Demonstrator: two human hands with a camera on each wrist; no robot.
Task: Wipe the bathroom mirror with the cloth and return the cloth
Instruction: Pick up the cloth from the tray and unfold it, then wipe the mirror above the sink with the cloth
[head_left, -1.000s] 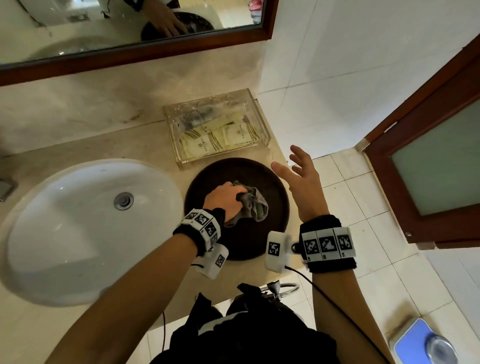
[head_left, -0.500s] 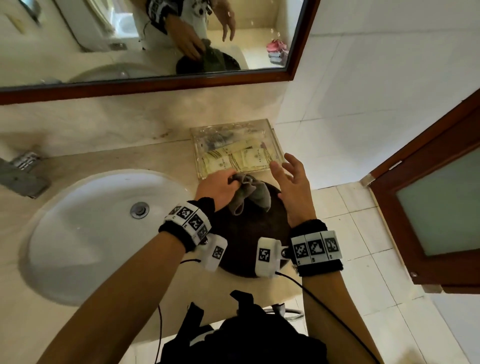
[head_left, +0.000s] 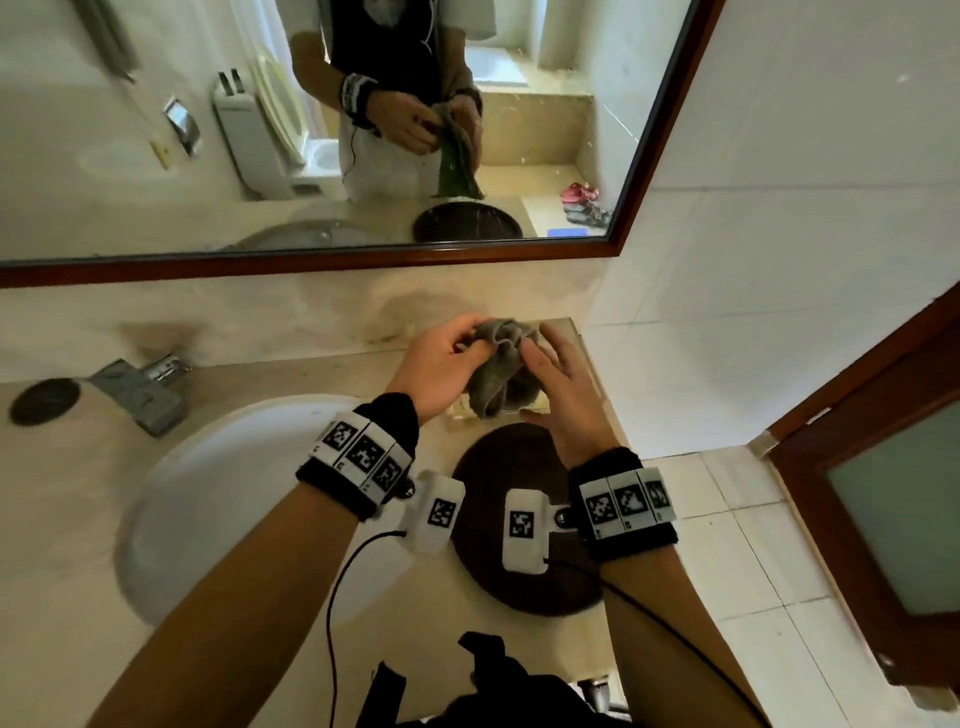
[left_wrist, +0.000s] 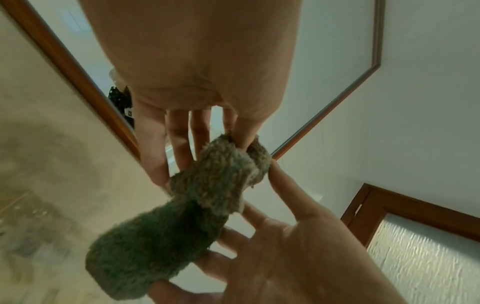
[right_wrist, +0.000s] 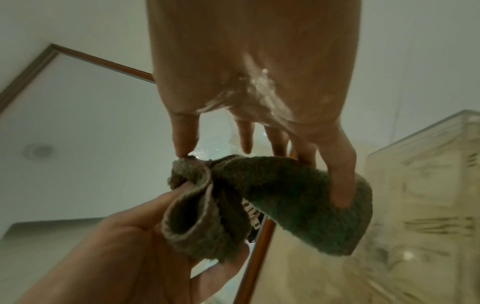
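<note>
Nearest the camera, two forearms with tagged wristbands reach out over the beige stone desk (head_left: 249, 649), where a round dark wooden tray (head_left: 488, 467) lies just right of the white oval sink (head_left: 208, 483). Above the tray's far edge, both hands meet on the grey-green terry cloth (head_left: 496, 364), which is lifted clear of the tray and hangs bunched between them. The left hand (head_left: 441, 364) pinches the cloth's upper fold between thumb and fingertips, its grip pressed on the gathered edge, as the left wrist view shows. The right hand (head_left: 563, 384) has its fingers loosely spread: in the right wrist view its thumb (right_wrist: 340, 176) presses into the thicker hanging part of the cloth and its forefinger tip touches the top fold. Under the hands a clear plastic box (right_wrist: 426, 185) is mostly hidden. A chrome tap (head_left: 143, 389) stands at the sink's far left, with a dark round disc beside it. Beyond, the wood-framed bathroom mirror (head_left: 597, 130) hangs on the wall, and it reflects the hands and cloth; a brown door with frosted glass (head_left: 893, 509) stands to the right
</note>
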